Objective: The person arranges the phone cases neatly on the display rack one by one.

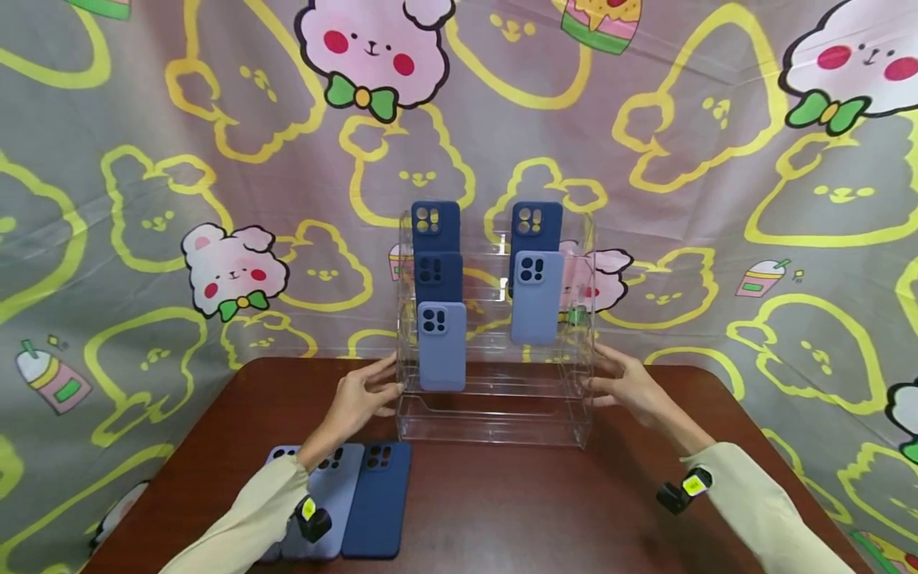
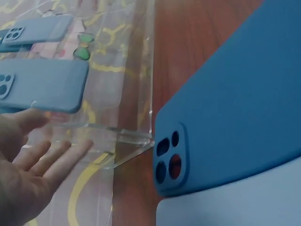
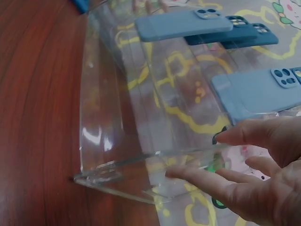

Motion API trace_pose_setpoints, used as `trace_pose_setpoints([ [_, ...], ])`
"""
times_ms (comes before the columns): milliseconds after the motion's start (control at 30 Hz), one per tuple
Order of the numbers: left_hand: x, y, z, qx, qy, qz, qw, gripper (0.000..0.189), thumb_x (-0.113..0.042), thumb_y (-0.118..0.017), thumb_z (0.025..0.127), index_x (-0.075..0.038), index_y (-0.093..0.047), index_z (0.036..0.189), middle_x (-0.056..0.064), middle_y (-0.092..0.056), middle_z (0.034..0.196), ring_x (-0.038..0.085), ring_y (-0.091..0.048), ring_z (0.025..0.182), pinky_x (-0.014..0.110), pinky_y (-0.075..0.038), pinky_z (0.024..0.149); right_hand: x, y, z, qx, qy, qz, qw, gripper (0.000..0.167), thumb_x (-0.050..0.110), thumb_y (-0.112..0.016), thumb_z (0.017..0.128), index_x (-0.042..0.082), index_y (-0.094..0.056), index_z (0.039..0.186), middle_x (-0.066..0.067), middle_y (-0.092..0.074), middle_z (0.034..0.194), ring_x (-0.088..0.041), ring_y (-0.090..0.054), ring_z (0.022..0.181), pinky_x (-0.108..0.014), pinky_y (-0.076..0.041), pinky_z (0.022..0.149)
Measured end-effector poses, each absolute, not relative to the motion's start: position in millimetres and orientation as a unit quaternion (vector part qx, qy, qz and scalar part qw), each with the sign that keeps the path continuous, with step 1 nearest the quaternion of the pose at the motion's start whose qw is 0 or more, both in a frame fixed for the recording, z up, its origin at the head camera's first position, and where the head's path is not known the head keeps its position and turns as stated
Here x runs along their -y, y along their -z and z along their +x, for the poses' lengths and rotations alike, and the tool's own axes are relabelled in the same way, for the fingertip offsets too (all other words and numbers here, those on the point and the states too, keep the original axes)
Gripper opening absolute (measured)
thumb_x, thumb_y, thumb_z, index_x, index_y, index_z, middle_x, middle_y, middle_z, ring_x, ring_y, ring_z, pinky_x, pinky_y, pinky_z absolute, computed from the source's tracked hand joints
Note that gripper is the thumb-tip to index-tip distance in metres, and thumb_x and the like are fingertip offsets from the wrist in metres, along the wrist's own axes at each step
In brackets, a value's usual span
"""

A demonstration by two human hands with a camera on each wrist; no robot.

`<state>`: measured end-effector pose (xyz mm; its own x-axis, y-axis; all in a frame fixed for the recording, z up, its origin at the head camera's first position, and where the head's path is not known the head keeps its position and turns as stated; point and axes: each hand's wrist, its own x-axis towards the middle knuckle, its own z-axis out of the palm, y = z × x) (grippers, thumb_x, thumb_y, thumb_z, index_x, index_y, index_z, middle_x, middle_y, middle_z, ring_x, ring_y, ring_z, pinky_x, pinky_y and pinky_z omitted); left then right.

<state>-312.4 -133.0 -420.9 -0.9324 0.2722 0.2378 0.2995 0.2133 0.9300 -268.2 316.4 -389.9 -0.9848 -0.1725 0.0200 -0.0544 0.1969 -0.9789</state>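
A clear acrylic tiered display stand (image 1: 495, 432) stands on the table, bearing several phone cases. Its left column has a dark blue case (image 1: 446, 231) at the top, another dark blue case (image 1: 449, 281) below and a light blue case (image 1: 446, 359) lowest. On the right side, a light blue case (image 1: 538, 315) overlaps a dark blue case (image 1: 548, 227). My left hand (image 1: 361, 393) is at the stand's left side wall, fingertips against its edge. Opposite it, my right hand (image 1: 633, 388) has extended fingers at the right side wall. Neither hand holds a case.
Front left on the brown table (image 1: 502, 510), a dark blue phone case (image 1: 378, 510) lies beside a light blue case (image 1: 337, 510). Another case is partly hidden by the left forearm. A patterned cloth (image 1: 459, 151) hangs behind the stand.
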Motion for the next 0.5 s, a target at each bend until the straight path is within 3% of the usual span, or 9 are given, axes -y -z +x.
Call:
trace_pose_setpoints([
  [233,154,412,-314,0.859,0.468,-0.207,0.020,0.077,-0.027,-0.080,0.095,-0.015,-0.044,0.161,0.021,-0.056,0.152,0.042,-0.062,0.130,0.056,-0.057,0.104,-321,388,-265,-0.768,0.635,-0.073,0.052,0.075,-0.004,-0.055,0.105,0.001,-0.014,0.167,-0.042,-0.023,0.162,-0.019,-0.072,0.109,-0.047,-0.066,0.087],
  [500,213,404,-301,0.907,0.388,-0.167,0.011,0.081,-0.036,-0.079,0.095,-0.005,-0.043,0.160,0.030,-0.052,0.151,0.051,-0.055,0.135,0.065,-0.055,0.101,-325,390,-266,-0.768,0.631,-0.082,0.069,0.075,0.001,-0.058,0.106,0.006,-0.016,0.168,-0.042,-0.032,0.158,-0.021,-0.072,0.111,-0.052,-0.066,0.086],
])
